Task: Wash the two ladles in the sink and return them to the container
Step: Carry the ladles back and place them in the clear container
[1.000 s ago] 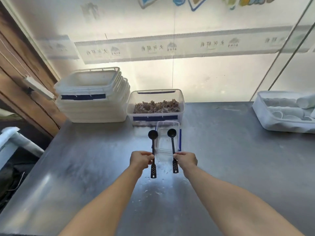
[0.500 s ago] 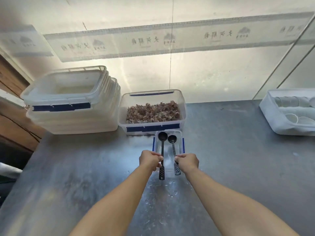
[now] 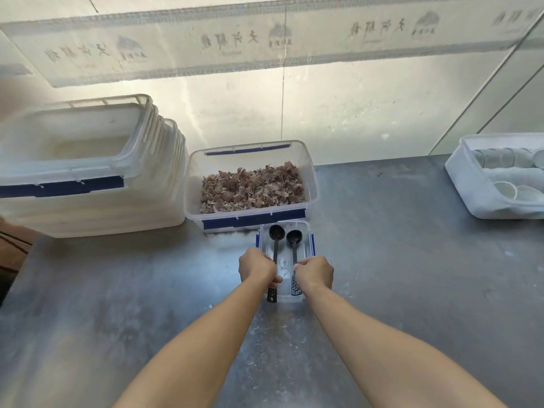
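Observation:
Two black ladles lie lengthwise over a small clear container [image 3: 308,240] with blue side clips, on the steel counter. My left hand [image 3: 256,267] is shut on the handle of the left ladle [image 3: 276,232]. My right hand [image 3: 315,272] is shut on the handle of the right ladle [image 3: 294,237]. Both bowls are at the container's far end and both handle tips stick out past its near end. I cannot tell whether the bowls touch the bottom.
Behind the small container stands a clear tub of brown dried flakes [image 3: 251,189]. A stack of empty clear tubs [image 3: 88,184] is at the left. At the right edge sits a white tray of cups [image 3: 482,198]. The steel counter [image 3: 397,275] has white specks near me.
Both hands have brought the ladles down and forward, from above the small container into it. The view has tilted down and come closer to the counter.

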`<state>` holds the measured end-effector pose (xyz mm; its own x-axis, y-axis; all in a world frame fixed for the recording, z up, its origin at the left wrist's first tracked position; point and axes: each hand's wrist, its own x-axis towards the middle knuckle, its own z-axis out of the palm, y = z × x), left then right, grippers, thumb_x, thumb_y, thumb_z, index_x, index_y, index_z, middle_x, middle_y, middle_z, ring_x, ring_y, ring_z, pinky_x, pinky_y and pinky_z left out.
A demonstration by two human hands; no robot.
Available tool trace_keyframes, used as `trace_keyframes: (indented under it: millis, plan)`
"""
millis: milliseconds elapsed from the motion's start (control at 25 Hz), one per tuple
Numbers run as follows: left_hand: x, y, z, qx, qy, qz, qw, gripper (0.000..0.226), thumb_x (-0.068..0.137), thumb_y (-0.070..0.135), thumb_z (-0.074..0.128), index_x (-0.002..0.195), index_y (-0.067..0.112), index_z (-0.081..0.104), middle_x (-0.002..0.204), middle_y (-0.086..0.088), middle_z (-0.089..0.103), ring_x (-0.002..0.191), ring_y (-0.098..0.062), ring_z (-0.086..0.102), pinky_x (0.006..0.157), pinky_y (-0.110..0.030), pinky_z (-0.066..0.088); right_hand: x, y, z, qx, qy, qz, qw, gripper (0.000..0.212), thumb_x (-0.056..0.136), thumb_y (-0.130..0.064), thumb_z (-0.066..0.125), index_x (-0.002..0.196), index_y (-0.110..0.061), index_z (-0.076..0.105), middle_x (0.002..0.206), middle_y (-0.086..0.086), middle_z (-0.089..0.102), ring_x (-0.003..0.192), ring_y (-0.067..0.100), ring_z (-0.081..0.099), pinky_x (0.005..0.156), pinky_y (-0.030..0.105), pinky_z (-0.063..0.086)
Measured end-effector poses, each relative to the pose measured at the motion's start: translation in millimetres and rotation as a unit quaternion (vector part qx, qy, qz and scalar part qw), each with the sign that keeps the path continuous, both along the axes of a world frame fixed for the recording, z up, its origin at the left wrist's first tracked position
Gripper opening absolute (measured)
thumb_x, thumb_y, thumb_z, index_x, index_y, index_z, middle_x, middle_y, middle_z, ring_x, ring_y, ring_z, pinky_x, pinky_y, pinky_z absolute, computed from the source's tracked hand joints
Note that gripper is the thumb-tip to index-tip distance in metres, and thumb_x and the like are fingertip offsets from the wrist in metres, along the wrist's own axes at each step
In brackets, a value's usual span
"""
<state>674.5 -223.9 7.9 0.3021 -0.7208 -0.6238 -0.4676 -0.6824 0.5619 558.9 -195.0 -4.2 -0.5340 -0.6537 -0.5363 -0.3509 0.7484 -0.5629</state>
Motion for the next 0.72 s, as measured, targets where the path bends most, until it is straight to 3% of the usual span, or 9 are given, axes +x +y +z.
trace_keyframes:
  millis: [200, 360, 480, 600, 720]
  plan:
    - [-7, -5, -2, -0.023, -0.064, -0.08, 0.995, 0.017, 0.09, -0.01, 0.051, 0.084, 0.0, 0.064, 0.069, -0.017, 0.073, 0.038, -0.021, 0.068, 0.036, -0.024, 0.05, 4, -1, -2, 0.009, 0.037, 0.04, 0.998, 0.018, 0.092, -0.009, 0.065, 0.103, -0.013, 0.079, 0.108, 0.01, 0.076, 0.098, 0.029, 0.071, 0.078, 0.029, 0.054]
    - [-9, 1, -7, -0.054, -0.163, -0.177, 0.969, 0.02, 0.08, -0.007, 0.057, 0.07, 0.009, 0.053, 0.075, -0.009, 0.062, 0.065, -0.029, 0.063, 0.049, -0.032, 0.045, 5, 1, -2, 0.01, 0.079, 0.077, 0.994, 0.027, 0.091, -0.005, 0.057, 0.11, -0.014, 0.076, 0.111, 0.01, 0.074, 0.1, 0.031, 0.069, 0.079, 0.032, 0.055]
    - [-10, 3, -13, -0.091, -0.21, -0.261, 0.938, 0.027, 0.083, -0.002, 0.053, 0.066, 0.015, 0.041, 0.076, -0.007, 0.056, 0.07, -0.03, 0.054, 0.055, -0.033, 0.041, 4, 4, -2, -0.015, 0.113, 0.13, 0.985, 0.032, 0.093, -0.007, 0.055, 0.117, -0.019, 0.073, 0.112, 0.009, 0.073, 0.1, 0.03, 0.069, 0.079, 0.034, 0.057]
    - [-8, 2, -16, -0.107, -0.239, -0.304, 0.916, 0.033, 0.083, -0.005, 0.05, 0.062, 0.016, 0.036, 0.076, -0.009, 0.057, 0.068, -0.03, 0.052, 0.056, -0.035, 0.041, 3, 6, -1, -0.019, 0.137, 0.182, 0.974, 0.026, 0.091, -0.004, 0.053, 0.101, -0.014, 0.075, 0.099, 0.011, 0.075, 0.086, 0.03, 0.068, 0.072, 0.036, 0.059]
    - [-9, 3, -18, -0.112, -0.248, -0.327, 0.905, 0.035, 0.083, -0.008, 0.048, 0.062, 0.016, 0.034, 0.074, -0.008, 0.051, 0.068, -0.03, 0.05, 0.056, -0.036, 0.04, 2, 6, 0, -0.011, 0.151, 0.213, 0.965, 0.021, 0.092, -0.003, 0.052, 0.091, -0.008, 0.072, 0.092, 0.012, 0.073, 0.078, 0.028, 0.063, 0.062, 0.032, 0.051]
